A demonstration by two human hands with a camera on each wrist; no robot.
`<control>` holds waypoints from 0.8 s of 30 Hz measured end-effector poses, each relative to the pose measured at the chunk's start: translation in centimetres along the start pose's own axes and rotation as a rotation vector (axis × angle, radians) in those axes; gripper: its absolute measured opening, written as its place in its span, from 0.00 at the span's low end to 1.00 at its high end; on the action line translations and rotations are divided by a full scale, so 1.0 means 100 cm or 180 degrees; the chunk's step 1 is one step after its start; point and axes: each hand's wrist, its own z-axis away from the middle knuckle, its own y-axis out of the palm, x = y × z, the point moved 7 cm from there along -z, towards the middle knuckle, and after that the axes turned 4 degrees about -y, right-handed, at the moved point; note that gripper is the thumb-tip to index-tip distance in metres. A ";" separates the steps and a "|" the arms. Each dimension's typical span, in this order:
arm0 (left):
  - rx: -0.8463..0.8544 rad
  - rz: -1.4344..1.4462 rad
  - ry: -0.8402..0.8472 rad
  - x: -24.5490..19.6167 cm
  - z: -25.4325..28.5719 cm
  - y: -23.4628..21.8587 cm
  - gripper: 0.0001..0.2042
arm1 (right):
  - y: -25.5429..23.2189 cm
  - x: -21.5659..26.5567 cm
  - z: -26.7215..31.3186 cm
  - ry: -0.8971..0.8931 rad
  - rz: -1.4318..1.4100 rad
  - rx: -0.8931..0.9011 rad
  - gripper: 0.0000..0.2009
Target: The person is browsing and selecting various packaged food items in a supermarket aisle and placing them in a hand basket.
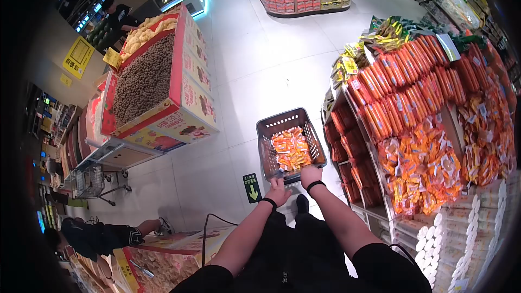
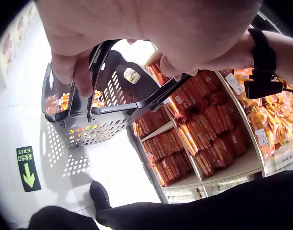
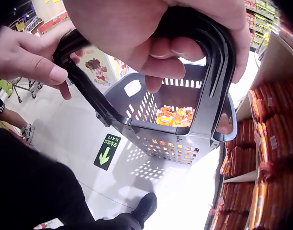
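Note:
A dark grey plastic shopping basket (image 1: 265, 151) with perforated walls hangs over the floor in front of my legs. Orange-wrapped snack packs (image 1: 291, 147) lie at its bottom. My right hand (image 1: 311, 176) grips the black handle (image 3: 216, 72), its fingers curled round the bar in the right wrist view. On the handle's other end, my left hand (image 1: 279, 192) holds on with curled fingers, the thumb showing along the side. Through the front holes of the basket, some orange wrapping shows in the left wrist view.
To the right stands a display (image 1: 401, 87) with red long packs and loose orange packs. A bin of brown nuts (image 1: 144, 78) is on the left. A green exit sign (image 1: 252, 188) marks the floor. A shopping cart (image 1: 89, 182) and a person (image 1: 97, 237) are further left.

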 end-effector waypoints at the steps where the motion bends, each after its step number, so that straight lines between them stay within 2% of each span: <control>1: 0.0014 -0.0024 -0.0031 0.002 -0.015 -0.009 0.39 | -0.010 0.001 -0.015 0.0057 -0.0041 -0.0058 0.14; 3: 0.0011 -0.0053 -0.0043 0.006 -0.049 -0.033 0.39 | -0.032 0.008 -0.048 0.0015 -0.0031 0.0048 0.12; 4: -0.0124 -0.0103 0.0087 0.007 -0.064 -0.048 0.40 | -0.039 0.013 -0.067 -0.0019 0.0010 -0.0056 0.12; 7: 0.0139 -0.0108 0.0001 0.016 -0.110 -0.097 0.39 | -0.065 0.030 -0.122 0.0046 -0.0024 -0.0287 0.12; 9: 0.0113 -0.0057 0.0069 0.019 -0.143 -0.129 0.39 | -0.082 0.041 -0.159 0.0103 -0.0057 -0.0355 0.11; 11: 0.0145 -0.0074 0.0206 0.028 -0.175 -0.157 0.39 | -0.101 0.051 -0.191 0.0194 -0.0123 -0.0690 0.11; 12: 0.0186 -0.0058 0.0247 0.033 -0.189 -0.171 0.39 | -0.107 0.056 -0.210 0.0249 -0.0138 -0.0421 0.11; 16: 0.0252 -0.0031 0.0425 0.050 -0.254 -0.223 0.39 | -0.144 0.077 -0.266 0.0378 -0.0146 -0.0386 0.10; 21: 0.0411 -0.0217 0.0650 0.058 -0.328 -0.295 0.35 | -0.175 0.097 -0.337 0.0839 -0.0192 0.0025 0.10; 24: 0.0477 -0.0426 0.0823 0.064 -0.370 -0.335 0.34 | -0.190 0.110 -0.371 0.0954 -0.0295 0.0056 0.11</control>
